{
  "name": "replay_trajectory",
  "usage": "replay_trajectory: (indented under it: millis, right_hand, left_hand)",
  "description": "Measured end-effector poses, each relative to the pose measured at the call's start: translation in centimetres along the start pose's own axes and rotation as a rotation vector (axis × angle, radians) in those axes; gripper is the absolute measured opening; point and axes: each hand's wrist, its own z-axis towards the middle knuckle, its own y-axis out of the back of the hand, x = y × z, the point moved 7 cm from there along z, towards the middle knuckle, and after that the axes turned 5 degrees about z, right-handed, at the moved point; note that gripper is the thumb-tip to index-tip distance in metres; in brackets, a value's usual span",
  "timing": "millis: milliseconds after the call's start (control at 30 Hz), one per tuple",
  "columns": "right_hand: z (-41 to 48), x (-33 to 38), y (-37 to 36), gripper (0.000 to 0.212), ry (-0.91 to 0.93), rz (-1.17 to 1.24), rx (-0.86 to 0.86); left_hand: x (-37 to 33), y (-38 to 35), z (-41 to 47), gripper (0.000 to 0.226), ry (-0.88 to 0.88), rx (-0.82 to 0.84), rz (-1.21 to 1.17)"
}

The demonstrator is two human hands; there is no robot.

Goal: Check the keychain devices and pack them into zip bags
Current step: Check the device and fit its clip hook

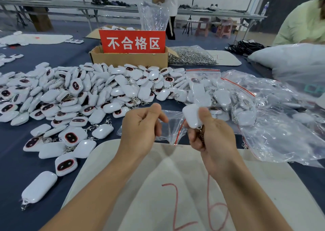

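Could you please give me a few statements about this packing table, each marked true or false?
1. The right hand holds a white keychain device. True.
2. The left hand lies flat on the table. False: it is raised and pinches the edge of the zip bag.
3. The cardboard box carries a red sign. True.
4. The held device is already sealed in the bag. False: it is still in the hand, outside the bag.
5. The mat beneath the hands has a red 26 written on it. True.
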Motion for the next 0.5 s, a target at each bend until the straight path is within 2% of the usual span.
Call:
replay_trajectory:
  millis: [133, 267, 400, 500]
  right_hand:
    - [-0.1, -0.2, -0.4, 0.062, -0.04, 0.087, 0.027]
    - [-0.1, -0.2, -0.3, 0.06, -0.027, 0.02, 0.031]
    - [0.2, 0.2, 0.2, 0.035, 0.012, -0.021, -0.003]
    - [0.4, -0.3, 0.5, 0.017, -0.1, 0.209, -0.01]
  left_hand:
    - [0.1, -0.3, -0.2, 0.041, -0.023, 0.014, 0.068]
    - [-0.4, -0.2, -0.3, 0.026, -0.098, -0.002, 0.162]
    - [-0.7, -0.6, -0.8, 0.026, -0.221, -0.032, 0.45]
    - [-0.5, -2.3, -1.5, 0.023, -0.259, 0.137, 0.727]
